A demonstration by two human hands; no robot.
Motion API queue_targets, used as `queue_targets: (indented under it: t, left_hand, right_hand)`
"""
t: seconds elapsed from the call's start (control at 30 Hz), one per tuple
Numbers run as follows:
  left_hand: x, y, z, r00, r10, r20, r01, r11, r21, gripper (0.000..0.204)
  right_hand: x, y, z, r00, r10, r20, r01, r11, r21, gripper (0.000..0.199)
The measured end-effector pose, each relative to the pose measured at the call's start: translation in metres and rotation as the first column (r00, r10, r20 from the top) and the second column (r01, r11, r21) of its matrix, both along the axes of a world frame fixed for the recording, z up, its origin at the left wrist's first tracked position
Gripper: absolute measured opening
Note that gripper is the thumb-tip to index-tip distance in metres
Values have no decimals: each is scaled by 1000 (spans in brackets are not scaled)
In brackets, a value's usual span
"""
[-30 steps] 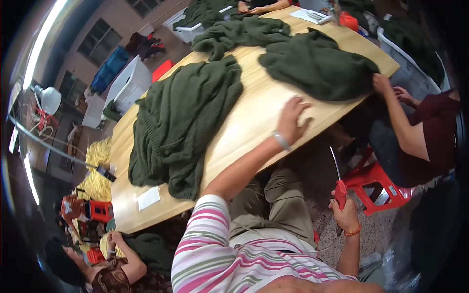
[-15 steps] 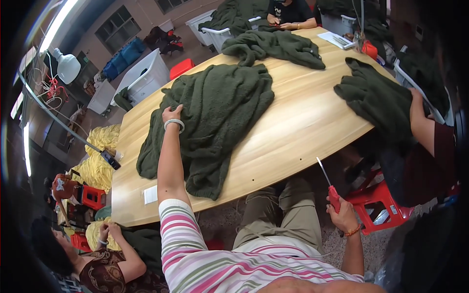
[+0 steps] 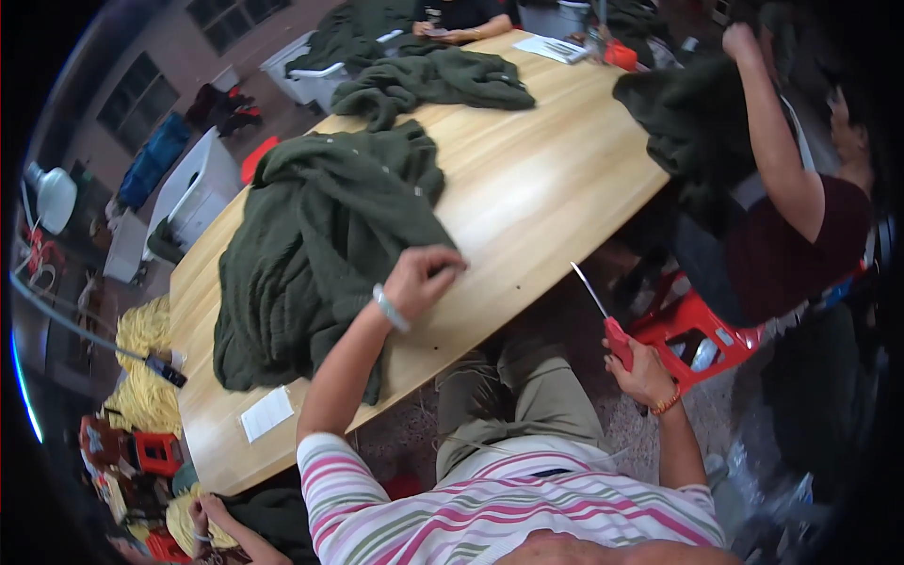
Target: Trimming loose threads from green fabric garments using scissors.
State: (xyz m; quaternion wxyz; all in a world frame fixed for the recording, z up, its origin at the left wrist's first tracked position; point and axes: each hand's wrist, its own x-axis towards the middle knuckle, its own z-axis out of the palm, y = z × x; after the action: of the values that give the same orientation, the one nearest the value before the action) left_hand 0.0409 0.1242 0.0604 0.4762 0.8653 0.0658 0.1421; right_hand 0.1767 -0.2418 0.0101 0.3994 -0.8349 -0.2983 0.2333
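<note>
A dark green knitted garment (image 3: pixel 301 226) lies in a loose heap on the left half of the wooden table (image 3: pixel 556 169). My left hand (image 3: pixel 421 285), with a pale bangle at its wrist, is closed at the garment's right edge and pinches the cloth there. In my right hand (image 3: pixel 648 372) is a red-handled tool (image 3: pixel 617 341) with a slim metal blade, its tip pointing up and to the left. I hold it off the table's near edge, above the floor; whether it is scissors or another tool I cannot tell.
A second green garment (image 3: pixel 433 83) lies across the table's far side. At right, a co-worker lifts a dark green garment (image 3: pixel 692 113) beside a red stool (image 3: pixel 697 330). White tubs (image 3: pixel 193 188) and yellow cloth (image 3: pixel 146 330) stand left; a white paper (image 3: pixel 266 414) lies near the table's edge.
My left hand has moved right and nearer, pulling the garment's edge along. The view has shifted to the right. The co-worker at right has raised an arm and garment. My right hand still holds the tool.
</note>
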Motion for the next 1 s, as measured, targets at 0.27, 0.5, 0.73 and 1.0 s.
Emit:
queue_targets:
  t: [0.27,0.5,0.73,1.0]
  left_hand:
    - [-80,-36,-41,949,-100,-298,11,958,-286,16]
    - [-86,-56,-26,800,146,-582,-9,973,232,15]
    - [-2,61,-12,535,756,376,-843,455,287,94]
    - [74,172,-62,694,670,263,-599,740,-305,80]
  right_hand:
    - [10,-2,-12,994,100,38,-99,995,-22,28]
    - [12,4,-20,986,159,54,-156,987,-44,28]
    - [11,-3,-14,993,110,39,-110,994,7,27]
    - [12,-15,-23,999,40,-5,-40,999,15,28]
